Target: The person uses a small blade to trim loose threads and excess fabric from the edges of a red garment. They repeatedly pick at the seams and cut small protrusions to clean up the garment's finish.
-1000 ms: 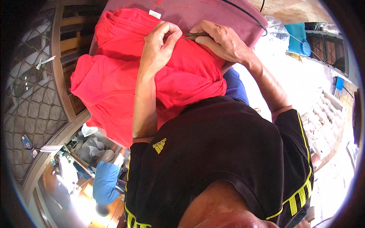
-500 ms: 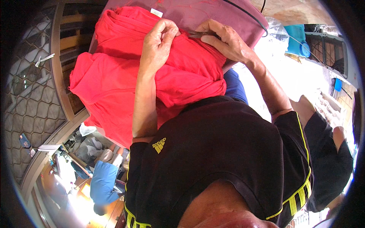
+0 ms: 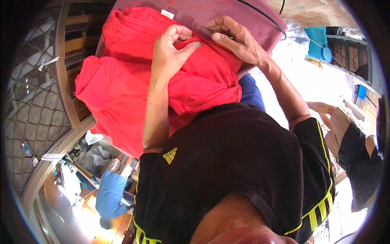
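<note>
A heap of red knit cloth (image 3: pixel 134 79) lies over a maroon work surface (image 3: pixel 195 12) and hangs toward my body. My left hand (image 3: pixel 168 51) is closed on a fold near the cloth's far edge, pinching it between thumb and bent fingers. Just to its right, my right hand (image 3: pixel 239 42) is curled over the cloth's far right edge. It holds a small dark metal tool that looks like thread snips, mostly hidden by the fingers and blurred at the tip. A small white label (image 3: pixel 167 14) sits at the cloth's far edge.
Red thread scraps lie on the maroon surface, and a black cable (image 3: pixel 264 15) crosses its far right. A metal lattice gate (image 3: pixel 36 93) stands left. One person in blue (image 3: pixel 111 191) is behind on the left; another in black (image 3: pixel 359 162) is at right. A blue container (image 3: pixel 319 44) stands far right.
My left hand has turned, its thumb and fingertips now farther apart around the red cloth. My right hand has shifted slightly, and its tool is blurred. The person at right has moved farther right.
</note>
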`<state>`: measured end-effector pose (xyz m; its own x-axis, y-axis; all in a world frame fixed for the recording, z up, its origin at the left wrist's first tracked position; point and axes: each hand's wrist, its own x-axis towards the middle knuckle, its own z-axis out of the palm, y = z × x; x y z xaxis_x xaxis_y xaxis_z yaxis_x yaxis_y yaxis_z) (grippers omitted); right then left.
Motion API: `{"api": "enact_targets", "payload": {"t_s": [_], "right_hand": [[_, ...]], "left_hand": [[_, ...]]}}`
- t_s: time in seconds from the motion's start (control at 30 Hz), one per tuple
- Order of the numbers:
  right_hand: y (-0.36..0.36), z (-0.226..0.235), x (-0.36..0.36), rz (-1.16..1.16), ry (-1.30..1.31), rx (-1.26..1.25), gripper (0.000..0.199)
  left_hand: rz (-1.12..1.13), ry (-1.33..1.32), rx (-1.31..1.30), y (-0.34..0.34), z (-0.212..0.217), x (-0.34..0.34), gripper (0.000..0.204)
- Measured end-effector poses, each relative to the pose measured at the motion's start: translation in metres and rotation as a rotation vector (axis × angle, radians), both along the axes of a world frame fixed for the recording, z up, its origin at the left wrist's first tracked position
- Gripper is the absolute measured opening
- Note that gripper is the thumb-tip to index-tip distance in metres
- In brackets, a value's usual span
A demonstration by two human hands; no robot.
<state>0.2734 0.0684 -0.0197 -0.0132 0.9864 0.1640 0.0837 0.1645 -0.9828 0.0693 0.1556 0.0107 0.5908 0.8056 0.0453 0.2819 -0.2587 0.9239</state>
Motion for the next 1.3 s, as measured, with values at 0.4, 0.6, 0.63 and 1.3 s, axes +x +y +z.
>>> {"api": "enact_targets", "payload": {"t_s": [0.4, 0.6, 0.63, 1.3], "right_hand": [[0.017, 0.008, 0.000, 0.169, -0.068, 0.006, 0.034], [0.028, 0.016, 0.003, 0.325, -0.095, 0.010, 0.030], [0.028, 0.012, 0.003, 0.334, -0.081, 0.010, 0.029], [0.057, 0.023, -0.007, 0.573, -0.290, -0.125, 0.014]], "left_hand": [[0.151, 0.359, 0.281, -0.025, 0.015, -0.014, 0.025], [0.205, 0.287, 0.095, -0.026, 0.016, -0.014, 0.009], [0.221, 0.257, 0.070, -0.025, 0.013, -0.015, 0.007], [0.286, 0.098, 0.179, -0.031, 0.011, -0.012, 0.005]]}}
